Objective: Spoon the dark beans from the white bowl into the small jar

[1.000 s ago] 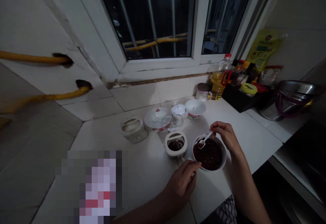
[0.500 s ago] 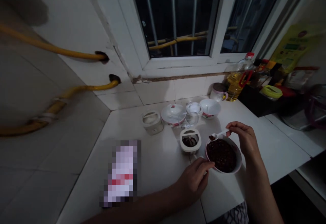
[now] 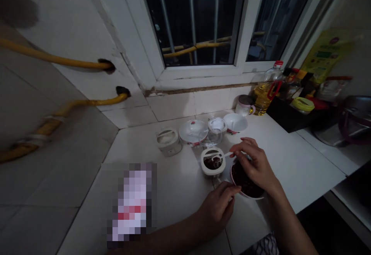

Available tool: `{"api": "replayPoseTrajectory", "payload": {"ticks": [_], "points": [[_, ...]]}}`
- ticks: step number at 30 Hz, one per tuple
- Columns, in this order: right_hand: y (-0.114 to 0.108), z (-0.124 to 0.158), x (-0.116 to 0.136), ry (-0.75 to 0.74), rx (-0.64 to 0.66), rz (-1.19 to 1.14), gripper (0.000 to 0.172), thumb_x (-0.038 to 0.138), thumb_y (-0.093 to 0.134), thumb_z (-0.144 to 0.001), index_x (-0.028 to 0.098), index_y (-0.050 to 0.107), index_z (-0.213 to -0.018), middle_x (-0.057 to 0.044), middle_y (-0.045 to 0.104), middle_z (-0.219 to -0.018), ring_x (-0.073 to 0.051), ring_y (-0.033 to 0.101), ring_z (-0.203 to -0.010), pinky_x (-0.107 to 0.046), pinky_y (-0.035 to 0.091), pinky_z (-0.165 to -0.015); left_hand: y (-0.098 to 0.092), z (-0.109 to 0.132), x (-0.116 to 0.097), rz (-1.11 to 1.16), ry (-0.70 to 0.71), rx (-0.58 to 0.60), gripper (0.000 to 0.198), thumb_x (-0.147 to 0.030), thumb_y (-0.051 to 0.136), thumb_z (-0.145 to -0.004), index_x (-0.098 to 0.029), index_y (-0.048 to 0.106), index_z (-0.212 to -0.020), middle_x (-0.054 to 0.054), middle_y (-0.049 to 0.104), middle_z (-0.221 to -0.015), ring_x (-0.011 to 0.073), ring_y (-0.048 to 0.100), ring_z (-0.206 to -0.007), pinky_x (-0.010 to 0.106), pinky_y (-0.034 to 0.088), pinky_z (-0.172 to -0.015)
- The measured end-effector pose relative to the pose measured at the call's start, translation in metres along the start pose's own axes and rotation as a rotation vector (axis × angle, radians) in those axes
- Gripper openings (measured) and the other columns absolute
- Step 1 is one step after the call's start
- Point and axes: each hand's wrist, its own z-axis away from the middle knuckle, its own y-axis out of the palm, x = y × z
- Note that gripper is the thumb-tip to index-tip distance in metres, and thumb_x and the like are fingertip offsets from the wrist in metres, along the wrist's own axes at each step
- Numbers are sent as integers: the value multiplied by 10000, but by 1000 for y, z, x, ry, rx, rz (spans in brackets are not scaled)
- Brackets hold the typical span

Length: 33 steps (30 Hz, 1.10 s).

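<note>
My right hand pinches the handle of a small white spoon. The spoon's head is over the opening of a white-rimmed seasoning jar, which has dark red, flaky contents. Beneath my right hand stands a bowl of dark red, chili-like food, partly covered by that hand. My left hand is closed at the bowl's near left rim, thumb and forefinger on the edge.
Behind the jar are a second seasoning jar, a white plate, a clear-lidded container and a white bowl. An oil bottle and a black box of condiments stand back right. A blurred-out package lies left.
My right hand has carried the spoon left, from above the bowl to the jar's opening. My left hand stays on the bowl's rim. The view has shifted slightly.
</note>
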Motion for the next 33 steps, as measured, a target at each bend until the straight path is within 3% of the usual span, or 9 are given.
{"api": "replayPoseTrajectory", "payload": {"ticks": [4, 9, 12, 19, 24, 26, 29, 31, 33], "points": [[-4, 2, 0, -157, 63, 61, 202, 145, 456, -907, 239, 632, -936, 5, 695, -755, -163, 617, -723, -463, 338, -1035, 0, 1, 1, -10, -15, 10, 375, -42, 415, -900, -189, 483, -1239, 98, 600, -1058, 184, 596, -918, 289, 523, -783], [-21, 10, -21, 2, -169, 49, 130, 199, 510, -883, 242, 627, -847, 23, 643, -631, -185, 586, -720, -436, 382, -988, 1, 2, 3, -1, -2, 7, 400, -39, 416, -900, -198, 466, -1264, 97, 593, -1067, 183, 590, -933, 274, 519, -771], [-32, 16, -38, 89, -222, 135, 149, 217, 509, -862, 240, 632, -781, 5, 635, -616, -216, 572, -792, -423, 393, -945, 2, 3, 4, 0, 25, -22, 415, -23, 414, -890, -202, 462, -1262, 82, 594, -1031, 170, 588, -890, 260, 514, -760], [-37, 16, -44, 34, -63, 250, 195, 159, 450, -847, 222, 606, -749, -1, 655, -683, -179, 555, -679, -428, 370, -944, 3, 4, 5, 6, -16, -3, 420, -28, 426, -893, -219, 476, -1263, 76, 598, -1045, 169, 591, -919, 256, 514, -781], [-27, 15, -39, 128, 162, 196, 204, 133, 452, -803, 225, 626, -748, -18, 681, -737, -220, 561, -861, -428, 366, -954, 3, 5, 5, 7, -22, -2, 438, -33, 427, -894, -228, 472, -1283, 76, 599, -1045, 174, 594, -921, 261, 518, -782], [-26, 15, -38, 234, 133, 153, 196, 152, 457, -775, 226, 632, -725, -30, 675, -736, -240, 550, -920, -401, 401, -895, 3, 5, 5, 7, -31, 6, 442, -34, 430, -900, -233, 465, -1293, 76, 594, -1055, 173, 591, -924, 262, 515, -795], [-28, 13, -39, 387, 61, 81, 187, 182, 451, -740, 222, 620, -669, -21, 616, -614, -234, 561, -820, -365, 419, -807, 3, 5, 6, 12, -29, 9, 451, -29, 429, -903, -236, 453, -1302, 70, 586, -1051, 167, 583, -921, 259, 509, -803], [-30, 12, -40, 434, 37, 39, 190, 189, 445, -739, 219, 615, -661, -6, 585, -560, -220, 559, -753, -364, 415, -808, 3, 5, 6, 15, -17, 1, 455, -27, 425, -902, -237, 446, -1305, 66, 581, -1040, 165, 579, -912, 258, 507, -800], [-30, 13, -41, 424, 22, 41, 180, 194, 460, -746, 218, 629, -688, -13, 618, -605, -231, 559, -817, -375, 407, -839, 3, 5, 7, 14, -15, 4, 460, -29, 425, -903, -238, 438, -1313, 64, 575, -1037, 164, 576, -907, 259, 506, -800]]}}
